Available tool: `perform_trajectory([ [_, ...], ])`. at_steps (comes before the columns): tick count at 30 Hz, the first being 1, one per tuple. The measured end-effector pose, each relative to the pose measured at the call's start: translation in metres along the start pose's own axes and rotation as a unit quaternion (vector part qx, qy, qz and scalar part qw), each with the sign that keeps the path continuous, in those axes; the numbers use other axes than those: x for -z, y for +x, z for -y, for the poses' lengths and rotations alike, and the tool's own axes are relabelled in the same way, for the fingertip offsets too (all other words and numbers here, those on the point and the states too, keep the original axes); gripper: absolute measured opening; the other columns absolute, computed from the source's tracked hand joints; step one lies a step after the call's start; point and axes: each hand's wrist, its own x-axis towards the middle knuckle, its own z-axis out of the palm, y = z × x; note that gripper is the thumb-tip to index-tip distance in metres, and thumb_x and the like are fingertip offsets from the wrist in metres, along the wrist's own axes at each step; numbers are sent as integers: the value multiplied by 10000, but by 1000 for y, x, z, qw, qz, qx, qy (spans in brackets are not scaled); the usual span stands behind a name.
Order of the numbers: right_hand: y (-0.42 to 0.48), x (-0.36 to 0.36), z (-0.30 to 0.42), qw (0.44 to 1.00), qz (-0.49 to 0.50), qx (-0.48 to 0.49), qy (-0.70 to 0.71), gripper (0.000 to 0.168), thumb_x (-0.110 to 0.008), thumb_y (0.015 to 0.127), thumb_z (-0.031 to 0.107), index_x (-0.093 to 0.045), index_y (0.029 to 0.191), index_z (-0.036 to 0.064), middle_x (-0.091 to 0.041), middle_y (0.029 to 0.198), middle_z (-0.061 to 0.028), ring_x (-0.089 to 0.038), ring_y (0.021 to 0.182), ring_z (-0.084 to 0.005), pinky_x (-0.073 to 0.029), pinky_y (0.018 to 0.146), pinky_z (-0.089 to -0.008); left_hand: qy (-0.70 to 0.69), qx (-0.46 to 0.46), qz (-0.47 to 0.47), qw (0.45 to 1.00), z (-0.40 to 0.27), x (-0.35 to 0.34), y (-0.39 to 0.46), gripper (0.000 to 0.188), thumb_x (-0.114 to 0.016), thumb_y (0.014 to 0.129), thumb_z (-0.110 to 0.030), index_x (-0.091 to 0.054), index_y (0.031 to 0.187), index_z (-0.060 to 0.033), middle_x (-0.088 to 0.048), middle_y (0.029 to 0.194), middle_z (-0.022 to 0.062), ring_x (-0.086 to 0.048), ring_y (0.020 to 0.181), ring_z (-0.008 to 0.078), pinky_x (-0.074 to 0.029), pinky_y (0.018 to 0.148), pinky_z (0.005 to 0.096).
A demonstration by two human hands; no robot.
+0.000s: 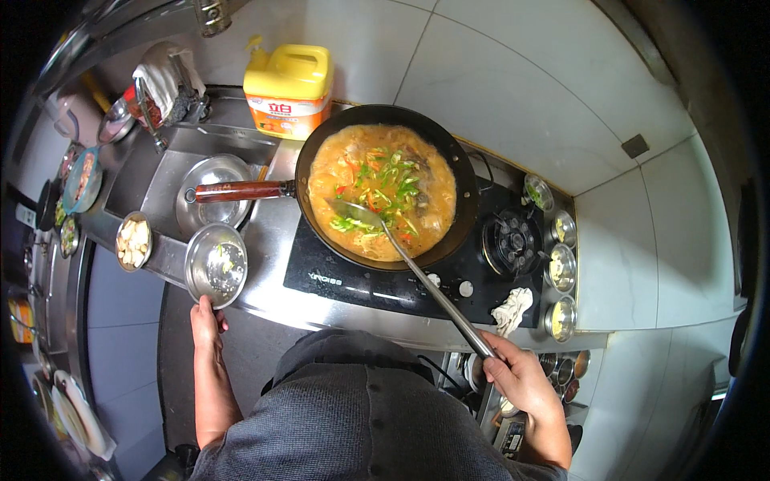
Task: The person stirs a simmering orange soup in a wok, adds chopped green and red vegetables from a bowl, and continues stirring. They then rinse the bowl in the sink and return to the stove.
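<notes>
My left hand (208,323) grips the near rim of a metal bowl (216,264), which holds only a few bits of green and drops of liquid. In my right hand (522,373) is the long metal handle of a ladle (442,294); its head dips into the near left part of the food in a wok. The black wok (466,210) sits over the left side of the gas stove, its reddish-brown handle (240,191) pointing left. Orange broth (331,162) fills much of it, with sliced green and red peppers (394,180) on top and a dark piece, perhaps fish, at the right.
A sink (135,180) with a metal bowl (210,174) lies left of the wok. On its near edge stands a bowl of pale chunks (133,240). A yellow detergent jug (289,90) is behind. Several small bowls (560,267) line the stove's right edge, near a white cloth (512,308).
</notes>
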Motion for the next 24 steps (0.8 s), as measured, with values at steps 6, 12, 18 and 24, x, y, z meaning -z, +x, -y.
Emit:
perform_trajectory([
  [6,-8,4,-11,999,-12,-14,41,423,-522,914,67,-475,1332,20,-522,670,19,-434,527,-45,-359,492,-195,-4,0,12,1000,2,-1,8,363,-424,915,-345,-496,753,-28,-436,527,24,-404,360,141,-326,344,280],
  [12,-26,28,-15,997,-56,-27,46,435,-542,891,37,-487,1321,0,-541,696,5,-485,586,-56,-403,540,-203,-2,1,-11,1000,0,1,3,357,-424,913,-339,-495,761,-23,-446,536,29,-415,362,141,-326,342,282],
  [18,1,27,20,903,-231,198,-304,513,-649,789,15,-517,1285,16,-618,780,-160,-628,663,-273,-502,632,-349,21,-2,6,1000,-5,-9,5,345,-428,880,-334,-479,659,-74,-414,501,9,-392,350,138,-292,352,286],
  [24,29,53,41,866,-217,222,-391,428,-686,755,45,-607,1176,56,-622,815,-164,-629,685,-339,-512,650,-410,8,-12,29,999,-7,-18,2,367,-427,879,-347,-467,632,-80,-420,496,8,-391,347,139,-298,348,282],
])
